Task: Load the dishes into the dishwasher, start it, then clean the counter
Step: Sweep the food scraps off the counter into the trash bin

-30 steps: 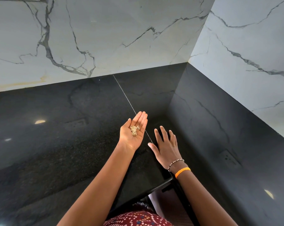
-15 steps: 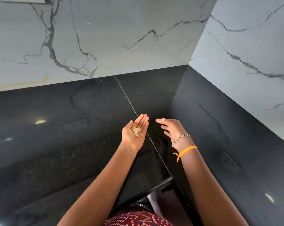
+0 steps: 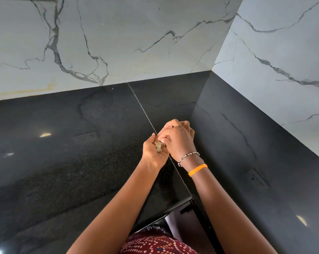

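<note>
Cupping: the left hand (image 3: 153,153) lies palm-up over the black desk (image 3: 63,162), fingers half-curled around pale crumbs (image 3: 158,146).
Right hand (image 3: 177,139): fingertips bunched, pinching down onto the crumbs.
Position: both hands meet at 12 o'clock from the person's torso, above the desk seam (image 3: 142,109).
Wrist: beaded bracelet (image 3: 189,156), orange band (image 3: 197,169).

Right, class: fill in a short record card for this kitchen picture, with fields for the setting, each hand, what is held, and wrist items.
setting: black counter in a corner, white veined marble wall behind
left hand: palm up, cupped, holding crumbs
right hand: fingers curled, tips over the left palm, at the crumbs
wrist items: beaded bracelet and orange band on the right wrist
</note>
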### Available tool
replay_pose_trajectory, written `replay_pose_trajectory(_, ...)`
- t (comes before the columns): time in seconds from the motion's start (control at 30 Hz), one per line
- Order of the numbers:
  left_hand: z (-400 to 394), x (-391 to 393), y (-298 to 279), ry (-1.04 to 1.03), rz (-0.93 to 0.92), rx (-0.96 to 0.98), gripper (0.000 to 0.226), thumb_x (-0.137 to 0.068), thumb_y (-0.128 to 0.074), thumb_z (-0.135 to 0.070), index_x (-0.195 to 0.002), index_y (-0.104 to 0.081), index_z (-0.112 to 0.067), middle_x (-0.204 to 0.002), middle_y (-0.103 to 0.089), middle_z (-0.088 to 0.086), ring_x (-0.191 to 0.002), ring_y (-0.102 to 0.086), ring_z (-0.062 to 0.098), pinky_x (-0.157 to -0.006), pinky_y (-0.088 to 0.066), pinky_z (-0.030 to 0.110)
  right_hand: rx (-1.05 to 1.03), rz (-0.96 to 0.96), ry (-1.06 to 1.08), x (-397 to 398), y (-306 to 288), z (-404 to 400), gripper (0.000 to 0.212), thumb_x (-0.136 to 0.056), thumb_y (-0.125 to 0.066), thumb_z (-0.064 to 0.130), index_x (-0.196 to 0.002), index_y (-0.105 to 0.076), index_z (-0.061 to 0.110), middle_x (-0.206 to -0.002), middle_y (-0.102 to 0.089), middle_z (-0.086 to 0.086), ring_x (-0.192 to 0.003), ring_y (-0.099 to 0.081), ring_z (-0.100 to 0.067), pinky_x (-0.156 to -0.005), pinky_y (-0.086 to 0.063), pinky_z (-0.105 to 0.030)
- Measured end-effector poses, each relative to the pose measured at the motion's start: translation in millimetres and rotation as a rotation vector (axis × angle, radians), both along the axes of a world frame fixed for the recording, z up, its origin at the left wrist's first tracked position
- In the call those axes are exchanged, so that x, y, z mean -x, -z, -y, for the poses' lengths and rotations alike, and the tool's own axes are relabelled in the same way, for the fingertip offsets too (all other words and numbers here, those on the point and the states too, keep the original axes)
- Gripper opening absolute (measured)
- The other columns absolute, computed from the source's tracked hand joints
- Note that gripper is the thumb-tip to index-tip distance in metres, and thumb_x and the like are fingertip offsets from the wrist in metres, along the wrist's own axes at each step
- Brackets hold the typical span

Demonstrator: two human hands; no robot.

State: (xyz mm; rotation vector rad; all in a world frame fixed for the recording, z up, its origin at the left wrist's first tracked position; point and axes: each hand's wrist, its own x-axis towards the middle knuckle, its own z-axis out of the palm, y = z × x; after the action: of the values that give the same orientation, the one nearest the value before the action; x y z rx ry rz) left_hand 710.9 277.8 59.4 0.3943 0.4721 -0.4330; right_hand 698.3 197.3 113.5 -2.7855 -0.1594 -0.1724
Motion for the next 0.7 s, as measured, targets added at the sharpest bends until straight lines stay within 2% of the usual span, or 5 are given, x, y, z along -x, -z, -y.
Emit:
replay_pose_trajectory(0.17, 3.1, 0.5, -3.6, -0.034, 0.000, -0.012, 0.047, -0.102, -0.024, -0.028, -0.098, -0.065, -0.006, -0.078, -0.073, 0.007, -0.078, -0.065, 0.016, -0.072, -0.050, 0.024, -0.128, 0.029, -0.066, -0.9, -5.8, 6.1, 0.012, -0.086, -0.061, 0.017, -0.080, -0.071, 0.014, -0.074, -0.061, 0.010, -0.069, -0.056, -0.009, -0.061, -0.046, -0.025)
replay_pose_trajectory(0.37, -1.3, 3.0, -4.6, -0.125, -0.034, 0.091, 0.045, -0.102, -0.027, -0.025, -0.102, -0.062, 0.003, -0.093, -0.071, 0.016, -0.094, -0.064, 0.024, -0.079, -0.055, 0.029, -0.270, -0.081, -0.215, -15.9, 3.0, 38.8, 0.034, -0.087, -0.045, -0.006, -0.106, -0.069, 0.011, -0.114, -0.062, -0.003, -0.106, -0.057, -0.014, -0.095, -0.039, -0.018)
replay_pose_trajectory(0.47, -11.2, 8.2, -2.7, -0.120, -0.015, 0.121, 0.046, -0.102, -0.025, -0.024, -0.111, -0.059, 0.006, -0.112, -0.065, 0.020, -0.111, -0.059, 0.028, -0.097, -0.045, 0.035, -0.194, -0.099, 0.009, -31.9, 29.8, 63.7, 0.035, -0.096, -0.041, 0.012, -0.129, -0.052, 0.008, -0.136, -0.049, -0.009, -0.128, -0.041, -0.023, -0.105, -0.025, -0.023)
replay_pose_trajectory(0.57, -18.9, 17.4, 0.0, -0.147, -0.025, 0.120, 0.046, -0.102, -0.025, -0.022, -0.109, -0.059, 0.007, -0.112, -0.065, 0.021, -0.113, -0.057, 0.029, -0.099, -0.044, 0.036, 0.008, -0.347, 0.134, -34.4, 65.6, 71.4, 0.061, -0.099, -0.026, 0.041, -0.147, -0.013, 0.008, -0.157, -0.007, -0.007, -0.145, -0.002, -0.023, -0.117, -0.003, -0.038)
replay_pose_trajectory(0.7, -29.4, 33.9, 5.0, -0.234, -0.028, 0.128, 0.044, -0.101, -0.027, -0.021, -0.110, -0.059, 0.007, -0.111, -0.065, 0.023, -0.111, -0.058, 0.030, -0.096, -0.044, 0.038, 0.332, -0.292, -0.111, -15.1, 96.1, 59.2, 0.079, -0.087, 0.002, 0.061, -0.147, 0.005, 0.010, -0.156, 0.011, -0.005, -0.144, 0.011, -0.020, -0.117, 0.004, -0.039)
